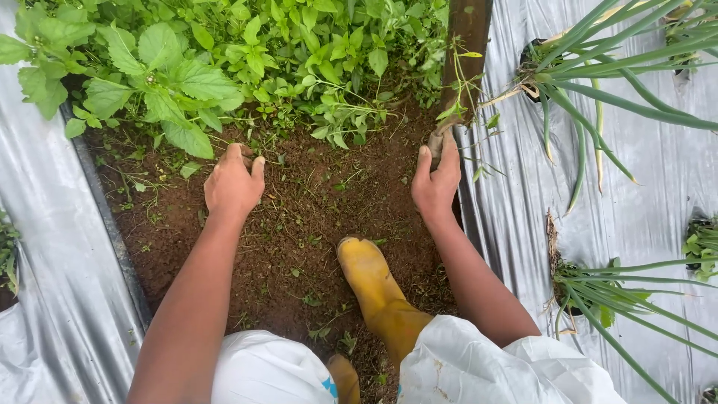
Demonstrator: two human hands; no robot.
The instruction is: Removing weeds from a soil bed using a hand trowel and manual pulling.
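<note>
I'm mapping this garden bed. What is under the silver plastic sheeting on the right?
The silver plastic sheeting hides the ground beneath it. Only long-leaved green plants rise through its holes, with dark soil showing at one hole.

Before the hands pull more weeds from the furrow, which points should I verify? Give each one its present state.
1. Left hand reaches the weeds: ok, its fingertips are at the leaf edge.
2. Right hand has a grip: cannot tell, the fingers hide what they touch near the post.
3. Boot stands on bare soil: ok.
4. Plastic sheet is whole near the hands: cannot tell.
5. Onion plants are away from both hands: ok.
</note>
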